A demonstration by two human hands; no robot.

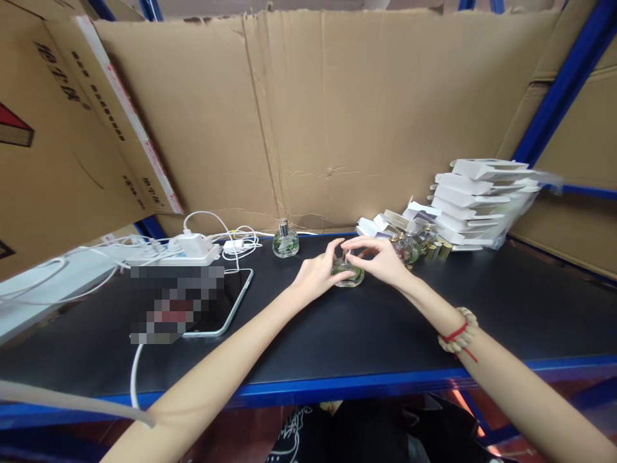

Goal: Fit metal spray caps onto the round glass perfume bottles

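A small glass bottle with green inside [351, 276] stands upright on the black tabletop. My left hand [319, 270] holds its left side, thumb low across the front and index finger behind. At the top of the bottle, my right hand [378, 256] pinches the neck or cap with thumb and index finger; the fingers partly hide that part. A second glass bottle with a silver neck [285, 242] stands further back to the left, touched by neither hand. Behind my right hand, several more bottles [409, 247] and gold caps [438, 250] are grouped together.
Stacked white boxes [482, 202] rise at the back right, with loose white cartons [393, 222] beside them. A power strip with cables [193, 249] and a tablet [226, 305] lie left. Cardboard [299, 116] walls the back; a blue edge [337, 388] runs along the front.
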